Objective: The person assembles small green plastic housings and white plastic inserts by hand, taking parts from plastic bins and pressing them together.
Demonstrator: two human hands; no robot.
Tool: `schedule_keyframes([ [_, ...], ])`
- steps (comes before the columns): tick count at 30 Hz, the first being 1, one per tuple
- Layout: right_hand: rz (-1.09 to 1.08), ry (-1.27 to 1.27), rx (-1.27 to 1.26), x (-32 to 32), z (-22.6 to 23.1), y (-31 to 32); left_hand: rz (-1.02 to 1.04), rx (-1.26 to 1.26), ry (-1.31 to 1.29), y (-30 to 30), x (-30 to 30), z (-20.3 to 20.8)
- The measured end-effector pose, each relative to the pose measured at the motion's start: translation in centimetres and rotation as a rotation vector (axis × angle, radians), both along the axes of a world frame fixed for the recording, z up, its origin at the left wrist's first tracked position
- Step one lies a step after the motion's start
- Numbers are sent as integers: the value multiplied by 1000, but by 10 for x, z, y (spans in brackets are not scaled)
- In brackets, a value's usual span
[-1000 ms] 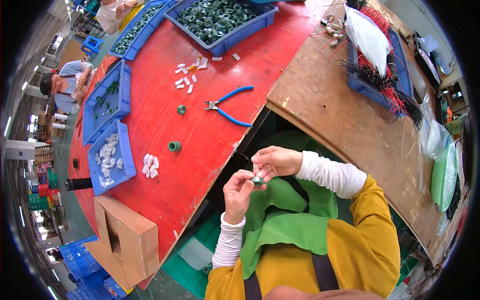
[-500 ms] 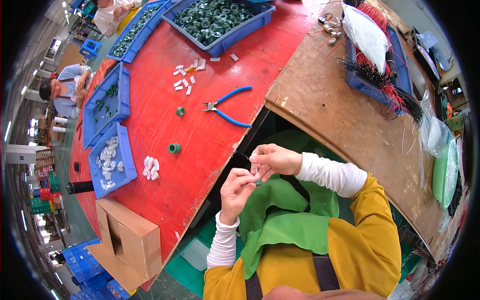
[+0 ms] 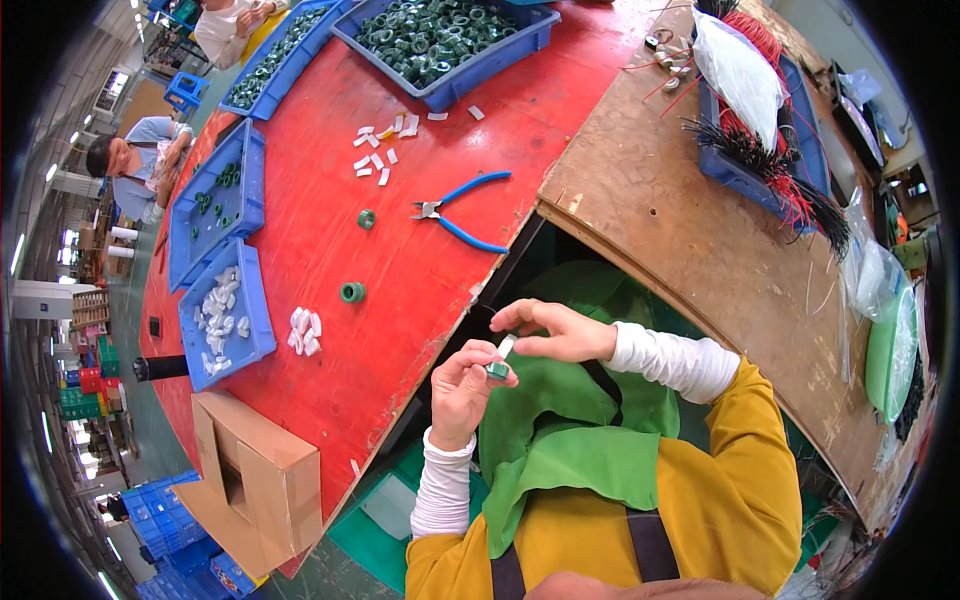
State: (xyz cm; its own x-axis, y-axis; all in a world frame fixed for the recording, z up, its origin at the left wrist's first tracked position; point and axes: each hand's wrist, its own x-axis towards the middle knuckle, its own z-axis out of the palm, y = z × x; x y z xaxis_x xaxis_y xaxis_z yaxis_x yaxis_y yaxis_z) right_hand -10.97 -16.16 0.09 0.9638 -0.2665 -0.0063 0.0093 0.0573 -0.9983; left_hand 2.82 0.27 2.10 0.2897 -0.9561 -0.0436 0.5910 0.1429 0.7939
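My left hand (image 3: 460, 392) is closed, pinching a small green ring (image 3: 497, 370) just past the table's edge, above my green apron. A short white strip (image 3: 507, 346) sticks up beside the ring. Close to that strip hovers my right hand (image 3: 565, 333), its fingers stretched and apart; whether its thumb touches the strip is hard to make out. On the red tabletop lie two more green rings, one nearer (image 3: 352, 292) and one farther (image 3: 366, 219). Blue-handled cutting pliers (image 3: 460, 212) rest with handles spread, beyond my hands.
Loose white strips (image 3: 378, 160) and a pile of white pieces (image 3: 305, 331) lie on the red table. Blue trays hold green rings (image 3: 430, 45) and white pieces (image 3: 218, 318). A cardboard box (image 3: 270, 480) stands near left; wires fill a bin (image 3: 770, 170) on the right.
My hands have drawn apart a little. The right fingers have spread and lifted off the pinch, and the green ring and white strip now show at my left fingers.
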Motion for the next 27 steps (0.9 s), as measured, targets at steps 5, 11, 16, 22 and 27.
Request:
schedule_keyframes([
  [5, 20, -142, -777, 7, 37, -5, -20, 7, 57, 0, 2, 2],
  [11, 113, -206, -703, 8, 41, -12, -41, 16, 36, -1, 3, 7],
  [16, 161, -282, -640, 4, 41, -27, -49, 31, 51, 0, 3, 3],
  [22, 231, -196, -10, 3, 29, -25, -91, -28, 117, -6, -3, 1],
  [27, 191, -158, 542, 2, 24, -9, -104, -40, 128, -11, -6, 1],
])
